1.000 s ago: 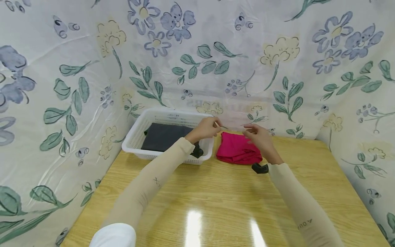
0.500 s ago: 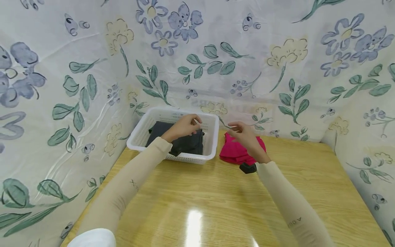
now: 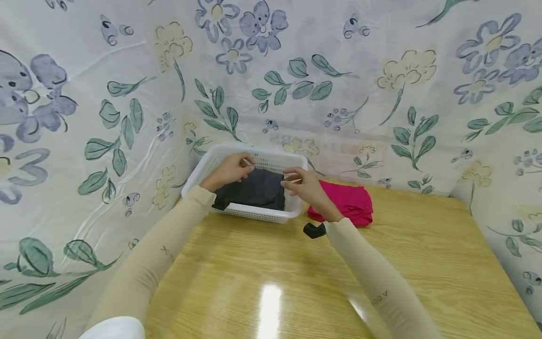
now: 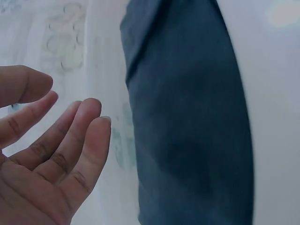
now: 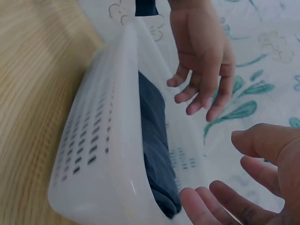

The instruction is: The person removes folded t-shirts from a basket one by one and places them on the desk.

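Dark folded clothing point(image 3: 258, 188) lies inside a white plastic basket point(image 3: 254, 214) with perforated walls. My left hand point(image 3: 230, 169) hovers over the basket's left part, fingers loosely bent and holding nothing; in the left wrist view the dark cloth point(image 4: 187, 112) lies beside its fingers. Over the basket's right rim is my right hand point(image 3: 306, 188), fingers spread and loosely curved, with nothing in it. The right wrist view has both hands above the basket and the dark cloth point(image 5: 157, 145) below them. Just right of the basket sits a folded bright pink garment point(image 3: 349, 202), partly behind my right wrist.
The basket stands on a wooden table point(image 3: 237, 263), near its back left corner. A floral fabric sheet point(image 3: 330, 94) hangs along the back and both sides. A black wrist device point(image 3: 314, 230) sits at my right cuff.
Both hands have moved left, the right one from above the pink garment to the basket's right rim. The left hand has gone from the basket's right side to its left part.
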Motion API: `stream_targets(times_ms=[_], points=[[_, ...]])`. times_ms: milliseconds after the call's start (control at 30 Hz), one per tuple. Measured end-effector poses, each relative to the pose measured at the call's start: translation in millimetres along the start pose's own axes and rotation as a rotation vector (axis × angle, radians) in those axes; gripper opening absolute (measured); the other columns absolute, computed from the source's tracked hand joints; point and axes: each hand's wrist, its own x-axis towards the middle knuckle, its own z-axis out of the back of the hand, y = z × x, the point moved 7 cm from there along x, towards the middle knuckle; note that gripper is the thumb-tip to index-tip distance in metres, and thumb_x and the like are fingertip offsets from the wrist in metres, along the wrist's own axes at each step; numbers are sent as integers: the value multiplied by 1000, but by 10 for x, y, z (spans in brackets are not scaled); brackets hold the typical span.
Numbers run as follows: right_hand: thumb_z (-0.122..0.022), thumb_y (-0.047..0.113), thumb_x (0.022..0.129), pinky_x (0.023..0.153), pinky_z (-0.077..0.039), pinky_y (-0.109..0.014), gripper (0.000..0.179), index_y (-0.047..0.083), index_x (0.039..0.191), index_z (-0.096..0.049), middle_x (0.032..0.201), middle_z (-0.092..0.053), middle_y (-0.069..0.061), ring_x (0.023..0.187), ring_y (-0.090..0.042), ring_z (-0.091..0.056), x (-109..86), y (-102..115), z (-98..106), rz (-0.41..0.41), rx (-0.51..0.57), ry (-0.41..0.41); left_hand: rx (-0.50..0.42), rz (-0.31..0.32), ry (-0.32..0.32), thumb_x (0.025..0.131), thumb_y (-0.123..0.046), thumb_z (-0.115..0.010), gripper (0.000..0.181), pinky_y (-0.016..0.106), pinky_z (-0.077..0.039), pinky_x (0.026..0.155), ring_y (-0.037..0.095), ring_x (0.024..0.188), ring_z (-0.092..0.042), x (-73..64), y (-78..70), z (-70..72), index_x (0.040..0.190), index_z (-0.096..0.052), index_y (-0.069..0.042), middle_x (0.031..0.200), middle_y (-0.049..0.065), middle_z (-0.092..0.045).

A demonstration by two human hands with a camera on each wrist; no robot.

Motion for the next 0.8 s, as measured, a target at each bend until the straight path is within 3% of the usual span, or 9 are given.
stream_targets(times_ms=[300,467,667,800], points=[[-71,27,98,95,-53,-46,53,11,146,-55,139,-57,-20,118,-32,-60,146,-26,-255,-27,-207,-2,67,91,-37,106,-16,-56,33,47,-55,82,40,106,-64,-127,319,282,133,-59,2,126,25,-63],[-72,26,98,98,-51,-49,54,9,147,-54,143,-53,-19,125,-33,-54,195,1,-333,-52,-229,-6,118,169,-47,104,-14,-56,34,53,-49,94,42,118,-56,-196,462,364,132,-57,5,139,27,-55],[-71,24,98,107,-45,-51,56,9,148,-52,152,-47,-16,137,-35,-47,244,-10,-408,-121,-257,10,157,225,31,105,-15,-56,39,56,-43,103,44,128,-49,-259,571,368,137,-51,7,149,30,-44],[-72,22,97,108,-45,-51,56,7,147,-51,156,-44,-14,138,-35,-46,291,-63,-450,-157,-250,25,122,253,159,107,-18,-53,47,58,-42,104,45,132,-44,-302,601,302,146,-43,6,152,30,-39]])
